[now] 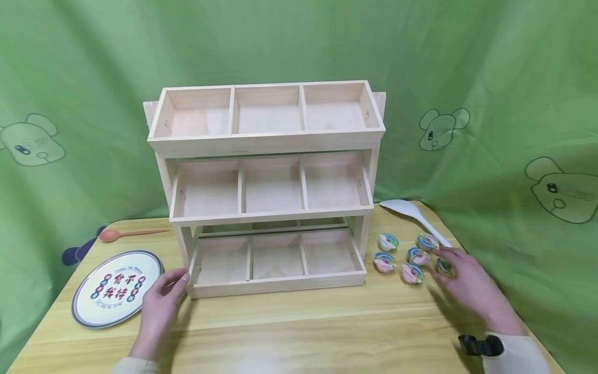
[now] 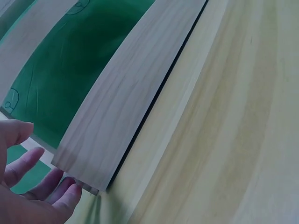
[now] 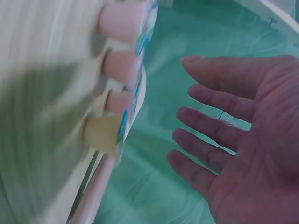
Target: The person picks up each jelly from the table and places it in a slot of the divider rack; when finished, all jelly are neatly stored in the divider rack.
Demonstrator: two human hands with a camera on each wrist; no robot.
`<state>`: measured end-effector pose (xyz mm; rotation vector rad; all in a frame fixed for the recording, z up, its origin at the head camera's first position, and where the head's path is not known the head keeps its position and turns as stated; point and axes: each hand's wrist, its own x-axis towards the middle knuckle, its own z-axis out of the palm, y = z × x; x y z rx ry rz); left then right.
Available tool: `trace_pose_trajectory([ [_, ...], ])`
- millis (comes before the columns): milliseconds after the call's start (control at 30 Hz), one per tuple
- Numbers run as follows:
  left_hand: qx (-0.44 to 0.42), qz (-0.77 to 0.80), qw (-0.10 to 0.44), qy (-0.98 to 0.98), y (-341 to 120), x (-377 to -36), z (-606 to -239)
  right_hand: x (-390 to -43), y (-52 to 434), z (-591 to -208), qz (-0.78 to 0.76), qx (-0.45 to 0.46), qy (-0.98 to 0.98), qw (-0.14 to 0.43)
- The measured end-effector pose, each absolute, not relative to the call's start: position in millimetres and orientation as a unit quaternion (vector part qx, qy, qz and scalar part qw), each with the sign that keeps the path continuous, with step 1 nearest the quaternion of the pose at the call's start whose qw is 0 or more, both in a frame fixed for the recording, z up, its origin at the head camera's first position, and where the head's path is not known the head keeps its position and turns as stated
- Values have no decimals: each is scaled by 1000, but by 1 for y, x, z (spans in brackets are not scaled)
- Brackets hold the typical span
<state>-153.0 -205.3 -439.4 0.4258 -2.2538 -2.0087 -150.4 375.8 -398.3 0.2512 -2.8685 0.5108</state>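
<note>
The wooden rack (image 1: 271, 144) stands toward the back of the counter (image 1: 299, 332), whose wide front strip runs before the lowest tray. At the left, only a narrow gap parts rack and plate (image 1: 93, 311); the left hand (image 1: 161, 301) is there, fingers loosely bent at the tray's corner, contact uncertain. Six lidded cups (image 1: 412, 273) lie between rack and the counter's right edge, a white ladle (image 1: 403, 207) behind them. The right hand (image 1: 472, 285) hovers beside the cups, fingers spread, holding nothing. The right wrist view adds pink and yellow cup sides and a gap before the fingertips; the left wrist view, a dark line under the tray's front board.
</note>
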Motion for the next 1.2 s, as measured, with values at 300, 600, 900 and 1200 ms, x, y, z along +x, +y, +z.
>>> trace_pose_trajectory([
  [300,137,-712,50,-687,-212,-166,-462,-159,398,-412,171,57,-981,75],
  [600,135,-726,54,-673,-210,-163,-461,-164,406,-419,158,62,-984,62],
  [900,166,-733,37,-658,-208,-160,-455,-169,415,-432,142,77,-983,83],
  [1200,164,-745,26,-646,-209,-161,-457,-170,418,-435,139,68,-984,83],
])
